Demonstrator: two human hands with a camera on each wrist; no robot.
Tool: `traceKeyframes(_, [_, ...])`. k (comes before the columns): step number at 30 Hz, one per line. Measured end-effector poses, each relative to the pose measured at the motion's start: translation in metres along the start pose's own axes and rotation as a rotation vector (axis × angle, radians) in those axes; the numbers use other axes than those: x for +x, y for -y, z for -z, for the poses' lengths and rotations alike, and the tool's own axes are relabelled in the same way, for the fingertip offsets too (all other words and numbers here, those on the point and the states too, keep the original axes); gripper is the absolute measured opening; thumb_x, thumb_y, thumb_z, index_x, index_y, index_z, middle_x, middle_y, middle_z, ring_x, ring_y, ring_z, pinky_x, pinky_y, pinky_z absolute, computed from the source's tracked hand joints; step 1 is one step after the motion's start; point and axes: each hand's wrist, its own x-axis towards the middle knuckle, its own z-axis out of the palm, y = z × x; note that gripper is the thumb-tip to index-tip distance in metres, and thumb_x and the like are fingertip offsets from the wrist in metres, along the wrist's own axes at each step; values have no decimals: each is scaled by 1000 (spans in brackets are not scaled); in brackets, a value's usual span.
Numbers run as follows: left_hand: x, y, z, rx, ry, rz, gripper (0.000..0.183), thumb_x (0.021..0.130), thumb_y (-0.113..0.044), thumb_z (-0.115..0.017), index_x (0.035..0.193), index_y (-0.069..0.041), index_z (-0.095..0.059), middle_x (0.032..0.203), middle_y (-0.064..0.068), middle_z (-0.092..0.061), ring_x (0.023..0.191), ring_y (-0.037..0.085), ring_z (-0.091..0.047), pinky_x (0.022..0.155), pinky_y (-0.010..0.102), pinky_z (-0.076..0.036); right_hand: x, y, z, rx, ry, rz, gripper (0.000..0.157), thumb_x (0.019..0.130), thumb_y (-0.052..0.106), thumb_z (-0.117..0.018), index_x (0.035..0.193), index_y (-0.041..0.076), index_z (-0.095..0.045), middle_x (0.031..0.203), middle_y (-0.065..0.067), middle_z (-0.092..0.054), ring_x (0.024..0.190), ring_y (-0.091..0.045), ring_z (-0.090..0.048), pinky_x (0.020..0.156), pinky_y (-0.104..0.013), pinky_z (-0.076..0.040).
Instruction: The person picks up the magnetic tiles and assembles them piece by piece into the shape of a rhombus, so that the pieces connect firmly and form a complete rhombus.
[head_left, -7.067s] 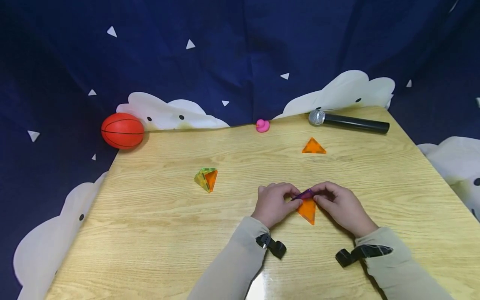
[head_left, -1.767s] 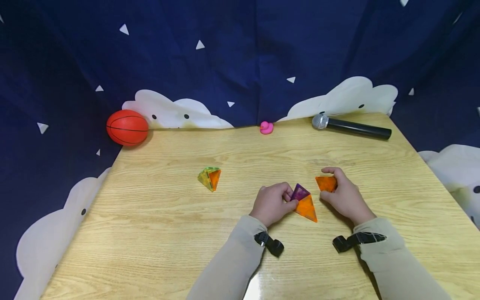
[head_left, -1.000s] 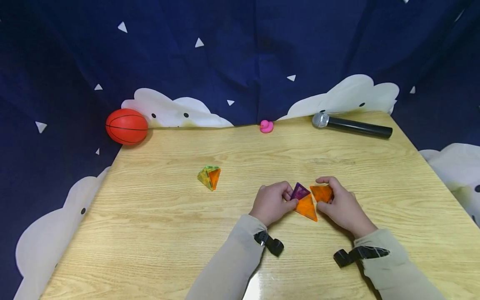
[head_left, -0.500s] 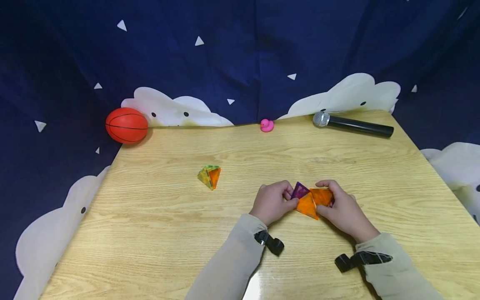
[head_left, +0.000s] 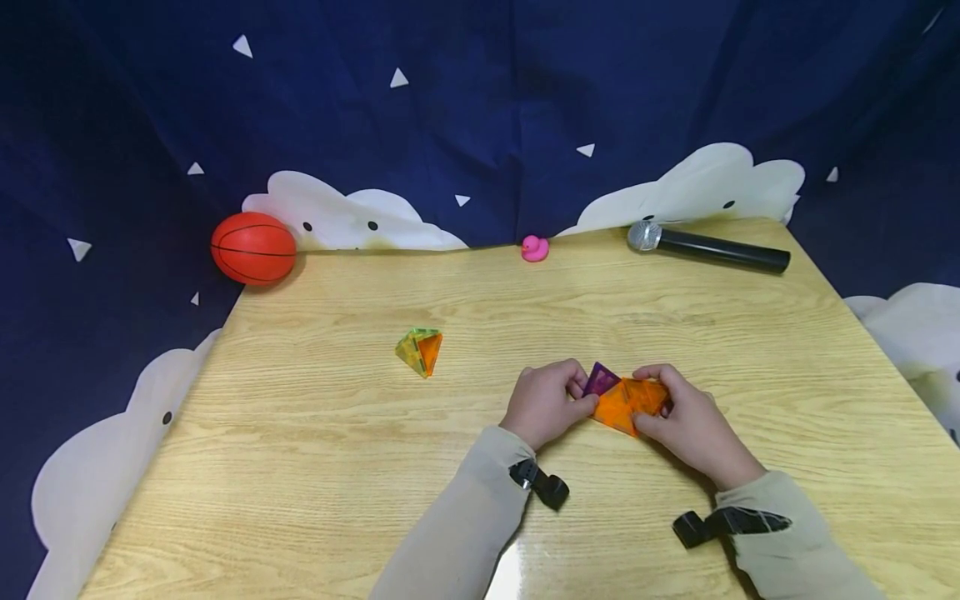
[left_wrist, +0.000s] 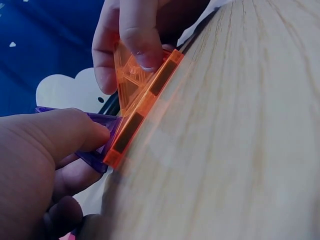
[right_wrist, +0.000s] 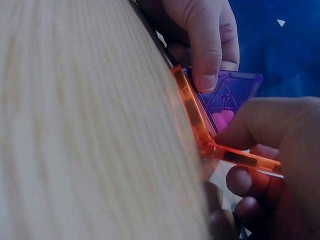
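My left hand (head_left: 547, 406) pinches a purple triangular magnetic tile (head_left: 601, 377) between thumb and fingers. The tile stands tilted along one edge of an orange triangular magnetic tile (head_left: 615, 412) that lies on the table. A second orange triangular magnetic tile (head_left: 647, 392) is held by my right hand (head_left: 696, 425), thumb on the near face and fingers behind. In the right wrist view this second orange tile (right_wrist: 240, 158) rises at an angle from the flat one, their edges meeting at a corner. The purple tile (right_wrist: 231, 89) shows behind them.
A small cluster of yellow, green and orange magnetic tiles (head_left: 417, 352) sits left on the wooden table (head_left: 300, 467). Along the back are a red ball (head_left: 253, 248), a pink rubber duck (head_left: 535, 248) and a black microphone (head_left: 720, 250). A dark blue curtain (head_left: 450, 108) hangs behind.
My right hand let go of the purple tile, took the orange tile from farther back, and brought it left and nearer against the flat orange tile. My left hand keeps the purple tile.
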Motion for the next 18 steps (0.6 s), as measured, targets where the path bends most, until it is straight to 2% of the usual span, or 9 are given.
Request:
traceKeyframes(4, [0, 0, 0, 4, -5, -2, 19, 87, -35, -77, 87, -25, -62, 73, -21, -57, 65, -4, -50, 80, 26, -34, -1, -2, 3, 10, 34, 8, 60, 83, 22, -81, 133, 12, -50, 106, -12, -65, 77, -21, -49, 65, -29, -42])
traceKeyframes(10, [0, 0, 0, 13, -16, -13, 18, 87, -35, -77, 86, -25, -62, 72, -21, -56, 64, -4, -49, 80, 26, -35, -2, -3, 7, 15, 87, 38, 84, 75, 36, -89, 142, 13, -46, 118, -15, -64, 86, -21, -54, 72, -30, -46])
traceKeyframes(15, [0, -1, 1, 22, -20, -20, 17, 87, -34, -77, 86, -25, -62, 72, -21, -56, 63, -5, -49, 80, 25, -35, -2, -4, 10, -4, 128, 65, 93, 72, 32, -91, 148, 14, -40, 126, -17, -60, 97, -22, -59, 79, -33, -50])
traceKeyframes(18, [0, -1, 2, 21, -17, -17, 17, 87, -34, -77, 86, -25, -62, 73, -21, -56, 63, -4, -49, 79, 25, -35, -1, -5, 11, -19, 140, 71, 94, 73, 31, -91, 149, 14, -39, 127, -17, -59, 96, -23, -58, 79, -34, -49])
